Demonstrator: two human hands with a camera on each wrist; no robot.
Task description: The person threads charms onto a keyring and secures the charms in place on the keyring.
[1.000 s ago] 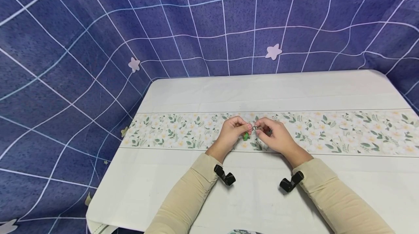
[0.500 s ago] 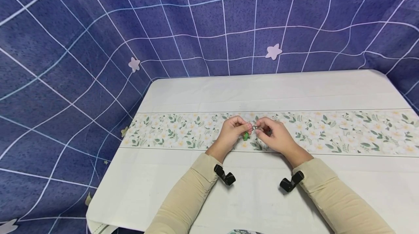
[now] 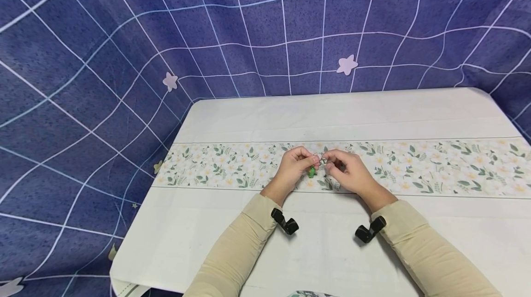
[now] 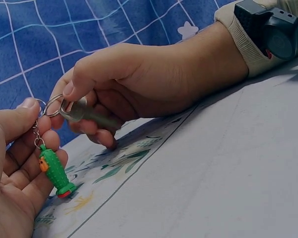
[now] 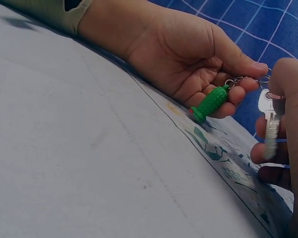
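My left hand (image 3: 292, 168) pinches the end of a green cactus-shaped keychain (image 4: 54, 171) between thumb and forefinger, at the small metal ring. The charm dangles on a short chain (image 4: 36, 131) in front of the curled fingers. Facing it, my right hand (image 3: 348, 170) pinches a metal key ring (image 4: 50, 114) that meets the keychain's ring. A silver key (image 5: 271, 126) hangs from this ring along the right fingers. In the right wrist view, the right thumb hides part of the rings. Both hands are close over the floral band.
A white table covering (image 3: 323, 223) with a floral band (image 3: 215, 168) lies under the hands. Blue gridded fabric (image 3: 257, 25) with star shapes rises behind and on the left. Black wrist cameras (image 3: 286, 223) sit on both beige sleeves (image 3: 236, 246).
The right fingers have shifted slightly around the key ring. The left hand and the green charm stay nearly in place.
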